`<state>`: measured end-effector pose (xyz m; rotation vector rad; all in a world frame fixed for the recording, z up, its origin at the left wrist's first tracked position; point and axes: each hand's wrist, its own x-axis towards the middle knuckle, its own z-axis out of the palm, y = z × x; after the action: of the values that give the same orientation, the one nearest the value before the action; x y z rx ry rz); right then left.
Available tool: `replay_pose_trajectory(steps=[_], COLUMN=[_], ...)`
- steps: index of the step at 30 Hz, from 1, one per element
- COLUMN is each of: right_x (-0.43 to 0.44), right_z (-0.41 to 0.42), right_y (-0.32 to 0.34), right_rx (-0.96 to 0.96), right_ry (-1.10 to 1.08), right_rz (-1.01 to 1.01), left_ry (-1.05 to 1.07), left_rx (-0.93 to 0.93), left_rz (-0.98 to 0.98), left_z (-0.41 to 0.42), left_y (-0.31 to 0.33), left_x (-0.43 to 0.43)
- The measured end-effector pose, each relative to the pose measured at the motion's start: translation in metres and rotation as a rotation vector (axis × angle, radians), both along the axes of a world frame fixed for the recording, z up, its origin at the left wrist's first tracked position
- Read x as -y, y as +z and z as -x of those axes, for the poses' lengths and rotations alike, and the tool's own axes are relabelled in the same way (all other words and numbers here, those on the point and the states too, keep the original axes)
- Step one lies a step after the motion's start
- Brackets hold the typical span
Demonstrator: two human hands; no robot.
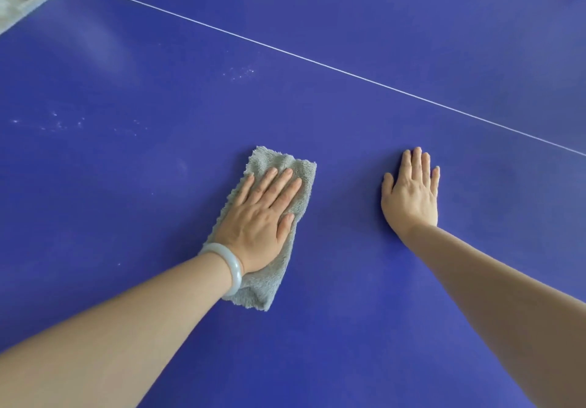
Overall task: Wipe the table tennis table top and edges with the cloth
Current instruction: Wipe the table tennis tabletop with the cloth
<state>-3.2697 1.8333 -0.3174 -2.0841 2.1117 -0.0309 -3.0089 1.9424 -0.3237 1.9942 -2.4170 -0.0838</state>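
Soft, even daylight filled the view. A pale smear of glare lay on the blue table top (348, 280) toward 10 o'clock, with a fainter haze at 2 o'clock. Shadows were weak: a thin dark rim hugged the right hand (410, 198) on its 9 o'clock side. The corner at 11 o'clock was blown out white and blurred. The forearms (111, 328) at 6 o'clock looked stretched by the wide lens.
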Motion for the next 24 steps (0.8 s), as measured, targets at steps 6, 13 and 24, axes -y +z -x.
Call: replay_pose_trajectory(steps=[6,13,24], right_x=[-0.122,-0.147,-0.147], right_z=[-0.037,-0.051,-0.053], right_y=[0.008,-0.007,-0.009], right_rx=[0.092,0.093,0.042], right_ry=[0.217,0.113,0.121], right_rz=[0.080,0.017,0.045], left_ry=[0.016,0.146,0.214], left_rx=[-0.026,-0.109,-0.017], left_rz=[-0.010,-0.048,-0.023], left_z=[-0.001,0.042,-0.052], left_y=[0.004,0.011,0.010], left_x=[0.000,-0.048,-0.088])
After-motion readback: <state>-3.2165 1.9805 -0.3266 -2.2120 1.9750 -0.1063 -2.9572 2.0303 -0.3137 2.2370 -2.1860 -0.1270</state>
